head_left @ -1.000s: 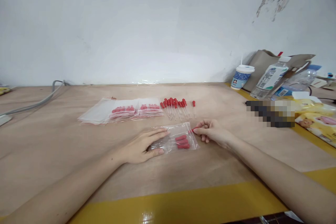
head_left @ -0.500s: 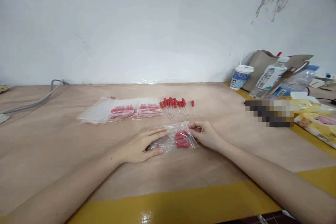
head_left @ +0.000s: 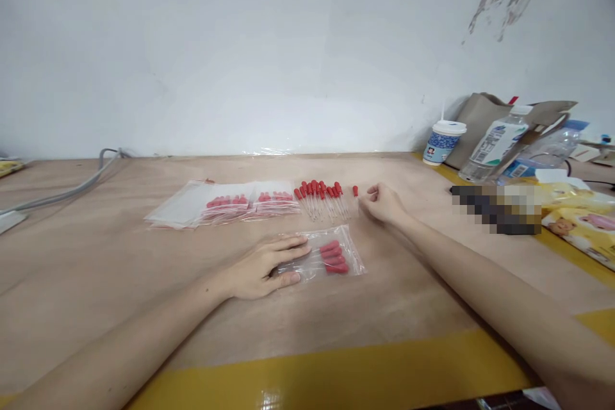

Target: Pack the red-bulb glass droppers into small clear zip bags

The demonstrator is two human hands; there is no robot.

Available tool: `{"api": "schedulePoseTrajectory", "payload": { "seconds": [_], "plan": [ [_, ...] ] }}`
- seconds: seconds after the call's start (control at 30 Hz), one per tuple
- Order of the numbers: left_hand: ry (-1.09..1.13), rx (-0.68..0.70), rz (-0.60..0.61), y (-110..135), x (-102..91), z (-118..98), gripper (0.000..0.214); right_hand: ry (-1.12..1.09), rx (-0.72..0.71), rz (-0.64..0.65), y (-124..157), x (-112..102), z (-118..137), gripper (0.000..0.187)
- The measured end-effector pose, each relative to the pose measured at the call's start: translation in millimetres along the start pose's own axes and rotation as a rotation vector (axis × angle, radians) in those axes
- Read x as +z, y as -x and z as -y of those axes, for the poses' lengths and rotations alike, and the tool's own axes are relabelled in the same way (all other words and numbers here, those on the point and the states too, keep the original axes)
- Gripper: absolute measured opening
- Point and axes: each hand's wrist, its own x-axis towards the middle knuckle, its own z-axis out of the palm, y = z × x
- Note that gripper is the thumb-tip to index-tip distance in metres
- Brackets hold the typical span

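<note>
Head cam: L hand (head_left: 262, 268) splayed flat on clear bag (head_left: 313, 262) w/ 4 red droppers (head_left: 335, 258) betw. bench's (head_left: 120, 262) front & back edges, R hand (head_left: 384, 204) part-curled nr lone dropper (head_left: 355, 191), can't tell if gripping.

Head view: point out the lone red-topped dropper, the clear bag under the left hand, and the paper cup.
Red-topped dropper (head_left: 355, 191): head view, on its red bulb.
Clear bag (head_left: 354, 257): head view, on bare plastic near its right end.
Paper cup (head_left: 442, 142): head view, on its patterned side.
</note>
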Motion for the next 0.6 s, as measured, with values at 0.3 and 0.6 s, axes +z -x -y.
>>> {"api": "schedulePoseTrajectory", "payload": {
  "seconds": [0.3,0.6],
  "plan": [
    [0.002,0.005,-0.012,1,-0.4,-2,0.047,0.105,0.075,0.145,-25,8,23,0.034],
    [-0.015,0.003,-0.02,0,-1.5,-3,0.047,-0.81,0.035,0.086,46,-12,12,0.05]
  ]
}}
